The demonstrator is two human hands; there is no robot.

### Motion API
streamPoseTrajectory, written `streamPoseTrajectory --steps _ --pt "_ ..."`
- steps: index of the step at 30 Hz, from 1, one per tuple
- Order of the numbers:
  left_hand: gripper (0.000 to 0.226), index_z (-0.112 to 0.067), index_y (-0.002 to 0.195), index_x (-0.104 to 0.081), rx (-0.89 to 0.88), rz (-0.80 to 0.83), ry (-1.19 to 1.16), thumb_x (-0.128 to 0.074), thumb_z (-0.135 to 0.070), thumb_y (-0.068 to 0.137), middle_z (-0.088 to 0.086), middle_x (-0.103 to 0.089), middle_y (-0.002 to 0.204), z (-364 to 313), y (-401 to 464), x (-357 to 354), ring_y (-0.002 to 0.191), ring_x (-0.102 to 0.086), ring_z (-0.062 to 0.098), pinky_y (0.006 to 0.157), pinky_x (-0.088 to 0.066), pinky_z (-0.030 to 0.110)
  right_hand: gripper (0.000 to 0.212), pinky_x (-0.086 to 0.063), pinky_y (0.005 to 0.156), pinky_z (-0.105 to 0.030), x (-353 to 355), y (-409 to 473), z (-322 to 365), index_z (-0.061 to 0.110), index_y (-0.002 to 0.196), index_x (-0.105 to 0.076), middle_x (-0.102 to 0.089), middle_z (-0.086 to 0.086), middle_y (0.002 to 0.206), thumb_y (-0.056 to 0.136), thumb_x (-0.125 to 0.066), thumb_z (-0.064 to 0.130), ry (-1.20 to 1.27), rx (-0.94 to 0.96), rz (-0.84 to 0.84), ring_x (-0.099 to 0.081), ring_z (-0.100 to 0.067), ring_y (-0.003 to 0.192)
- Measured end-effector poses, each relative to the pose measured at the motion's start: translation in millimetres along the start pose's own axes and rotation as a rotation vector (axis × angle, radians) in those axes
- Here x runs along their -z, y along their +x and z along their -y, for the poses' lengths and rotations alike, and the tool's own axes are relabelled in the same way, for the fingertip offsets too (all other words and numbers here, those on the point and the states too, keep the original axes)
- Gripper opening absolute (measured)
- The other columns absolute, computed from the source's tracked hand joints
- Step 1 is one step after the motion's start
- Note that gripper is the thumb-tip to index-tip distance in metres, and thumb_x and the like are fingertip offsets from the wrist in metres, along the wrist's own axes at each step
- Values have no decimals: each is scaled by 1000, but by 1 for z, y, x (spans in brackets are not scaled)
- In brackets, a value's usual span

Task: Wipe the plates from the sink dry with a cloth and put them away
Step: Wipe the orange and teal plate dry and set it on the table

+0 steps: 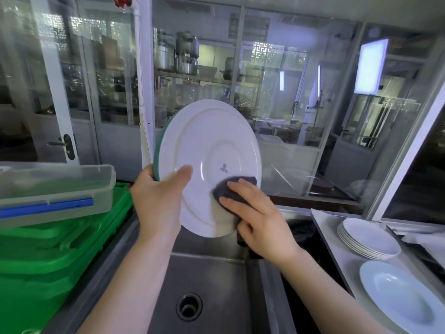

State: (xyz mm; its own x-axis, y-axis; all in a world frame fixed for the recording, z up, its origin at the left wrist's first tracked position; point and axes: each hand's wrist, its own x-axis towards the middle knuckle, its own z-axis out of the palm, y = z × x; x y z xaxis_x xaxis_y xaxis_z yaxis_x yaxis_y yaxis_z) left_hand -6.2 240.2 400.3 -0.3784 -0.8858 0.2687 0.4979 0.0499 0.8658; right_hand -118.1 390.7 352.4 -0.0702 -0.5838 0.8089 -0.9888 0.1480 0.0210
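Dim, cool-toned interior. Brightest source: lit panel (370, 66) far right. Glass partitions (272, 92) carry reflections and streaky glare, muddling what lies behind. Wide-angle bending at edges. Slight blur on near green bins (48, 256) at left; centre fairly sharp.

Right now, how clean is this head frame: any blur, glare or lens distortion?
Head view: the plate and cloth read sharply, both hands slightly soft; the glass partitions behind carry heavy reflections and a bright glare patch; wide-angle bending bows the frame edges and the sink walls.
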Motion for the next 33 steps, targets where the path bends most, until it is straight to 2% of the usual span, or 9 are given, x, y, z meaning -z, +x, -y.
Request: streamPoseTrajectory --steps 4,7,10,14,17,22,26,30,33 --pt "26 -34 58 -64 -43 17 -27 -76 -13 65 -14 -67 60 -7 2 6 52 -62 2 44 -48 20 65 -29 110 -15 7 2 -25 16 127 -62 -44 5 141 72 -54 -17 74 -473 -94 -41 -6 130" --pt "22 -39 60 -65 -77 28 -21 -76 -20 59 -14 -69 64 -8 -2 5 55 -64 1 47 -49 20 67 -23 106 -4 1 5 -21 15 136 -53 -36 9 144 75 -55 -12 64 -524 -102 -32 1 133" --pt "18 -39 62 -65 -135 32 4 -76 -25 56 -14 -70 66 -9 -3 5 56 -64 0 47 -47 17 68 -30 113 -26 -10 -9 -8 11 137 -51 -37 2 147 73 -57 -12 26 -354 -36 -38 -20 137" --pt "17 -38 65 -66 -141 20 8 -77 -29 55 -10 -72 72 -8 -1 8 63 -68 6 52 -50 20 67 -45 103 -46 -12 -17 -2 6 128 -61 -49 -11 139 65 -60 -19 -25 -268 -52 -50 -31 126" --pt "18 -37 67 -67 -124 5 -2 -78 -32 54 -9 -73 74 -7 -2 8 65 -69 9 54 -53 24 54 -48 97 -46 -7 -14 8 6 120 -66 -53 -15 130 70 -54 -9 -56 -210 -90 -53 -33 119" --pt "18 -40 66 -66 -163 -3 23 -78 -37 53 -13 -72 70 -6 -7 3 60 -67 5 50 -50 20 51 -42 102 -40 -4 4 40 6 119 -68 -43 -10 130 72 -48 -1 -62 5 -84 -52 -38 116" --pt "22 -42 68 -68 -130 8 9 -79 -44 50 -10 -73 71 -2 -11 2 63 -69 9 52 -51 23 50 -45 97 -42 1 20 58 7 120 -67 -53 -18 124 74 -49 1 -124 -14 -126 -54 -42 111" --pt "23 -40 65 -68 -107 25 -2 -81 -47 48 -7 -72 69 0 -11 2 63 -68 11 55 -52 26 57 -48 94 -45 8 34 65 9 124 -65 -47 -15 125 71 -47 -1 -123 -77 -123 -53 -44 109" --pt "23 -40 64 -68 -108 49 -21 -82 -48 48 -8 -72 68 0 -11 3 62 -67 9 54 -52 24 62 -44 95 -40 10 44 66 7 124 -64 -55 -20 121 65 -53 -7 -106 -82 -124 -53 -42 105"
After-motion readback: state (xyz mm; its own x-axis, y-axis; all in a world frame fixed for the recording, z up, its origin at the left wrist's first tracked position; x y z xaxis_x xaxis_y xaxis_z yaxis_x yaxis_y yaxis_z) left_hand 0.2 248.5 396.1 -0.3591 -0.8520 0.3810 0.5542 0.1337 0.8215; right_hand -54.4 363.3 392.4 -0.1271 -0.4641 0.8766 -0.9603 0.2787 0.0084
